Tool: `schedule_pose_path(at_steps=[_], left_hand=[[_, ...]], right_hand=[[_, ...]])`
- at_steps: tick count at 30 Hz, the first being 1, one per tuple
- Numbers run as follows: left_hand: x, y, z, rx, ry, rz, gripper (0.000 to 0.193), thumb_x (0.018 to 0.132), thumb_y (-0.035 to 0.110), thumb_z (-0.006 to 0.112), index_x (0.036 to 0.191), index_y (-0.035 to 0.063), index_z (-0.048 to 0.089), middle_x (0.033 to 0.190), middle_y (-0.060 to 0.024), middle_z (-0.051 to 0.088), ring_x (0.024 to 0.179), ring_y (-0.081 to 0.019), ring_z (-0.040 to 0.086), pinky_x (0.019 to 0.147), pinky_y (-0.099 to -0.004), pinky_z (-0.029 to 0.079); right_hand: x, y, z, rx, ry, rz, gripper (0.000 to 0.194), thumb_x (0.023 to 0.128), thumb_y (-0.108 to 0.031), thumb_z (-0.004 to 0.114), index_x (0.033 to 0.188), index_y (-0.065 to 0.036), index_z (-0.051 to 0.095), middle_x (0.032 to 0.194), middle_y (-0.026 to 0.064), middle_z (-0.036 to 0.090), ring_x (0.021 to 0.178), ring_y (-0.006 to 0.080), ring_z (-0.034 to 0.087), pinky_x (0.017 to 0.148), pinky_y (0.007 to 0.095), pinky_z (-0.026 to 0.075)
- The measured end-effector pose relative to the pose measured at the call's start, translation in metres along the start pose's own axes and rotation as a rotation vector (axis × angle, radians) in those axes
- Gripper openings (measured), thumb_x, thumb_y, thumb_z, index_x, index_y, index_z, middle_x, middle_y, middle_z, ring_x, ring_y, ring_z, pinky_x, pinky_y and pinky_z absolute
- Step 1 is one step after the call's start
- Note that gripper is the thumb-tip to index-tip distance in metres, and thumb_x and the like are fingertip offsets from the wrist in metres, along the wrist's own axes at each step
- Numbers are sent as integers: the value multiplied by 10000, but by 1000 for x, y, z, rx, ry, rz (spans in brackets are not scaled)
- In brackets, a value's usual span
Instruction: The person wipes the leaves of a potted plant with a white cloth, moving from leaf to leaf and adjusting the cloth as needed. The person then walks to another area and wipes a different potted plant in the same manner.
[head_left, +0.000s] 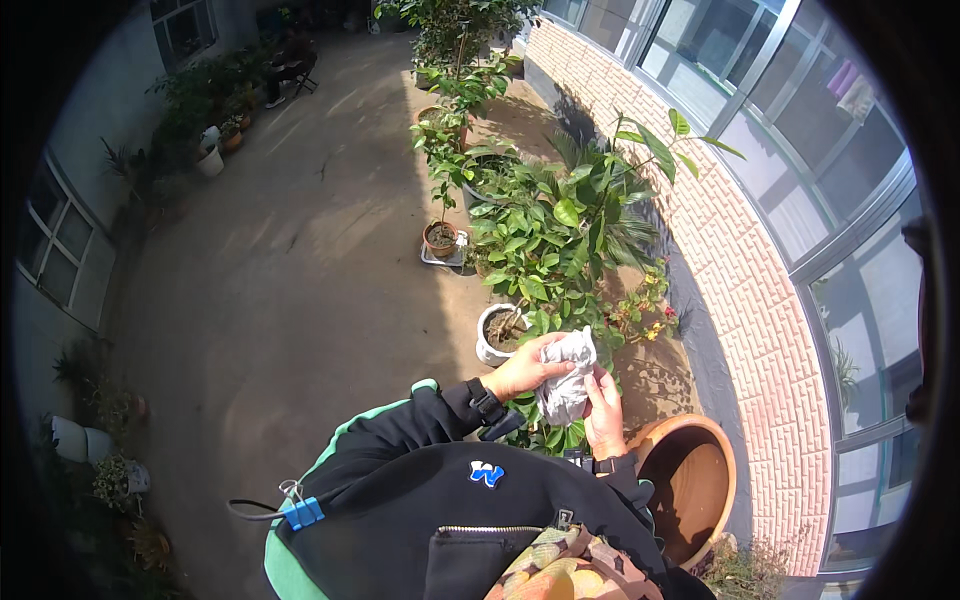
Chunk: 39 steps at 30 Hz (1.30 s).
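Both my hands hold a crumpled white cloth (566, 390) in front of my chest, above the leafy potted plants. My left hand (529, 369) grips its upper left part, thumb lying across the front. On the lower right side, my right hand (602, 409) pinches the edge between thumb and fingers. Just beyond my left hand stands a white pot (491, 351) with soil and a thick stem. Broad green leaves (555, 285) spread behind the cloth and show below it too.
A large empty terracotta pot (694, 480) stands at my right, near the pink brick-patterned wall (757, 300). Further off, a small brown pot (440, 238) rests on a white tray (446, 259). Concrete ground (300, 300) extends left. A person (289, 64) sits in the far shade.
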<state>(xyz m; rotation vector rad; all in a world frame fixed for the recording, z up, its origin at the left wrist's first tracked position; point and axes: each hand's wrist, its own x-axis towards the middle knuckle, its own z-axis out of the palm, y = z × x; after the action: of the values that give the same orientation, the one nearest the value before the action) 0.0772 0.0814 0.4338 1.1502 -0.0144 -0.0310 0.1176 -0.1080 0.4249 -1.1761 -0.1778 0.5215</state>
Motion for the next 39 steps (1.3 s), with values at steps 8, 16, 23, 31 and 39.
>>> schedule_pose_path(at_steps=[8, 16, 23, 31, 39], left_hand=[[-97, 3, -11, 139, 459, 264, 515, 892, 120, 717, 1344, 24, 490, 1203, -44, 625, 1109, -119, 574, 978, -297, 459], [-251, 10, -16, 45, 835, 237, 480, 891, 128, 715, 1316, 39, 509, 1192, -40, 617, 1108, -131, 581, 976, -295, 462], [-383, 34, -47, -80, 958, 472, 522, 860, -4, 676, 1339, 48, 474, 1204, -37, 604, 1117, -142, 575, 990, -302, 452], [-582, 93, -134, -107, 1204, 817, 296, 939, 98, 633, 1216, 13, 574, 1144, -52, 661, 1028, -131, 622, 924, -287, 488], [-723, 141, -209, -180, 1421, 1014, 306, 966, 193, 618, 1227, 40, 571, 1156, -46, 634, 1059, -139, 595, 931, -300, 474]], right_hand=[[-19, 52, 43, 128, -486, 517, 535, 936, -173, 654, 1392, -101, 386, 1303, 72, 526, 1148, 260, 585, 829, 491, 583], [-55, 114, 125, 71, -614, 666, 310, 972, -176, 580, 1268, -94, 537, 1130, 60, 638, 929, 192, 667, 729, 378, 589], [-94, 128, 265, -97, -1040, 653, 396, 1006, -231, 528, 1371, -82, 493, 1272, 51, 599, 1108, 200, 623, 897, 430, 553], [-201, 198, 483, -46, -1177, 736, 322, 1008, -269, 544, 1267, -78, 552, 1154, 26, 638, 1010, 145, 638, 859, 347, 547], [-255, 251, 646, -40, -1464, 993, 476, 1017, -379, 485, 1393, -90, 451, 1301, 106, 571, 1195, 262, 583, 936, 515, 533]])
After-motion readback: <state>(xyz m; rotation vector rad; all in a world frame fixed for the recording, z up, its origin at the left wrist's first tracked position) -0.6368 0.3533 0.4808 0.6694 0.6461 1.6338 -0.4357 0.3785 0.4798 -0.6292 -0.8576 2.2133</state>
